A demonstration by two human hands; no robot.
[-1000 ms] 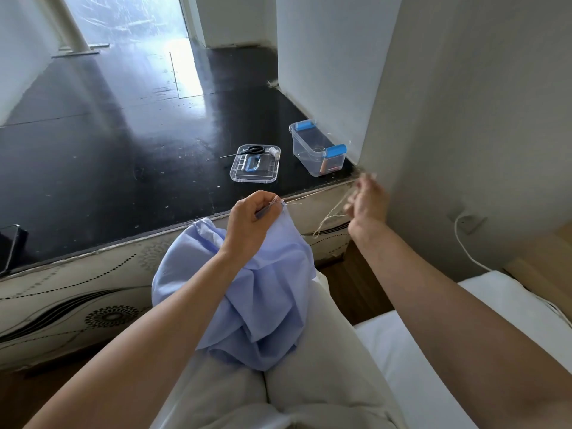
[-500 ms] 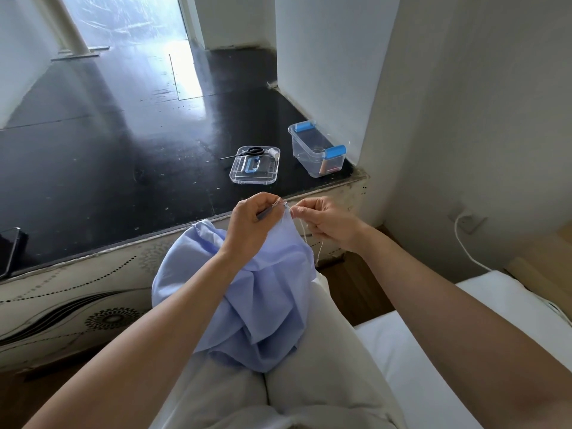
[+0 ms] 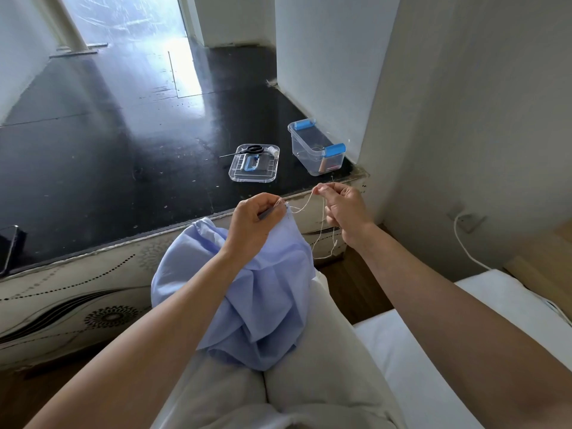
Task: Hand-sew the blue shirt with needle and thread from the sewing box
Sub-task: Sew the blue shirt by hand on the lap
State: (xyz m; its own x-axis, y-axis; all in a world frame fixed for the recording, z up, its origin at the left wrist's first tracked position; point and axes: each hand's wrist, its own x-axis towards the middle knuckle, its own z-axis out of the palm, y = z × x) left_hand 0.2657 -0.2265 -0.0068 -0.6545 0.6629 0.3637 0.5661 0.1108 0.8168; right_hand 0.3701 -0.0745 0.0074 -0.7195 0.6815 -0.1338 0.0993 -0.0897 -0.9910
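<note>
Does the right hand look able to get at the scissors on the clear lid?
Probably yes: nothing stands between the right hand and the scissors lying exposed on the lid, though its fingers are pinching the thread.

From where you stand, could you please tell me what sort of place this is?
Probably a bedroom in a home: a white mattress lies at the right, a white cable runs from a wall socket beside it, and a dark glossy floor stretches beyond.

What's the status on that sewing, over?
Left hand grips the shirt at its top edge. Right hand pinches the thread, which runs slack to that edge. Nothing between the hands but thread.
</note>
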